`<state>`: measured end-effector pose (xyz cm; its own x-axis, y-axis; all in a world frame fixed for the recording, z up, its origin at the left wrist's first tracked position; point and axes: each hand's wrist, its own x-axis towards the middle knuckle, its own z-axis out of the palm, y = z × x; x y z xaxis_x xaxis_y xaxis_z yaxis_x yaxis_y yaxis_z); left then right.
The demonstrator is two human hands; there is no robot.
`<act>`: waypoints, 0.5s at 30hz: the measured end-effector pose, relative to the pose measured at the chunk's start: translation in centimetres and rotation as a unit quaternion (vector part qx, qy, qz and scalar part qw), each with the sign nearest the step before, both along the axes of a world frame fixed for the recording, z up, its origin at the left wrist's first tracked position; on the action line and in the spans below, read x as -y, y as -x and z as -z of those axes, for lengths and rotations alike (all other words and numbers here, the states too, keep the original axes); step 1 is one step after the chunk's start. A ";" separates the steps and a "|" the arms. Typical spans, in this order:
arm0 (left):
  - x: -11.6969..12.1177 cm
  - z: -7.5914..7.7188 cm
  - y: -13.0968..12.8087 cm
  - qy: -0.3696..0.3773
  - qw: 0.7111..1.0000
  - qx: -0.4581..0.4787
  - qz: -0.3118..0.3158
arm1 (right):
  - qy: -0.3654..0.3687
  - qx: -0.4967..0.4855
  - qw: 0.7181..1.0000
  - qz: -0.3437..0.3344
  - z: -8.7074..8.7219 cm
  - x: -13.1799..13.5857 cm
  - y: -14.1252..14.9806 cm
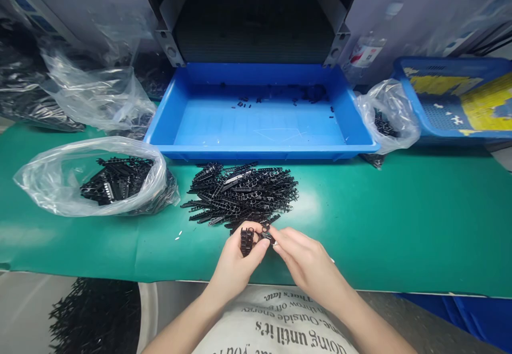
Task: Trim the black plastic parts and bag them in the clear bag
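Observation:
My left hand [236, 260] grips a small stack of black plastic strips [247, 240], held upright above the green mat [400, 220]. My right hand [306, 263] meets it from the right, its fingertips pinching a single black plastic part [266, 232] against the stack. Just beyond both hands lies a loose pile of black plastic parts [242, 191] on the mat.
A blue tray [260, 149] with a few black bits stands behind the pile. A clear bag of black parts [96, 180] lies left, another bag [386, 119] right, and a blue basket [452, 98] far right. More black parts [96, 314] sit below the table edge.

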<state>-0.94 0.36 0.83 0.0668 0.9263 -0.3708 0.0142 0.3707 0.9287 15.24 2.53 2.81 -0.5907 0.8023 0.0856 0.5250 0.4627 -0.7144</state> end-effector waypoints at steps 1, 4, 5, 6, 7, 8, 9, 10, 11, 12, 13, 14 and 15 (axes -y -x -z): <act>0.0 0.1 0.0 0.000 1.000 -0.001 -0.003 | -0.001 -0.002 1.000 0.006 0.1 0.1 0.2; 0.1 0.1 -0.1 0.012 1.000 0.007 -0.013 | -0.011 0.002 1.000 0.015 0.6 0.4 0.6; 0.1 0.1 -0.2 0.020 1.000 0.011 -0.019 | -0.018 0.006 1.000 0.017 0.8 0.4 0.6; 0.2 0.0 -0.2 0.029 0.999 0.014 -0.023 | -0.027 0.009 0.999 0.021 1.0 0.4 0.6; 0.3 -0.1 -0.2 0.039 0.999 0.017 -0.027 | -0.037 0.009 0.999 0.030 1.1 0.3 0.6; 0.3 -0.2 -0.2 0.048 0.998 0.020 -0.031 | -0.049 0.007 0.998 0.045 1.3 0.1 0.5; 0.4 -0.3 -0.2 0.057 0.997 0.026 -0.035 | -0.060 0.004 0.996 0.064 1.4 -0.2 0.3; 0.4 -0.4 -0.1 0.062 0.997 0.033 -0.036 | -0.070 0.002 0.994 0.086 1.6 -0.6 0.1; 0.5 -0.5 0.1 0.065 0.996 0.039 -0.036 | -0.079 0.004 0.991 0.108 1.7 -1.1 -0.1; 0.5 -0.6 0.2 0.066 0.996 0.042 -0.035 | -0.086 0.012 0.988 0.127 1.8 -1.7 -0.3; 0.5 -0.6 0.4 0.065 0.996 0.045 -0.033 | -0.089 0.028 0.986 0.141 1.9 -2.2 -0.4; 0.6 -0.7 0.5 0.064 0.996 0.048 -0.029 | -0.089 0.050 0.983 0.149 2.0 -2.8 -0.5; 0.6 -0.6 0.6 0.061 0.996 0.052 -0.024 | -0.085 0.074 0.982 0.153 2.1 -3.3 -0.5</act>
<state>-1.58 -0.22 1.46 0.0678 0.8775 -0.4747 -0.1008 0.4794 0.8718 15.71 5.85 0.68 -0.3408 0.9255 0.1653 0.7502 0.3736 -0.5455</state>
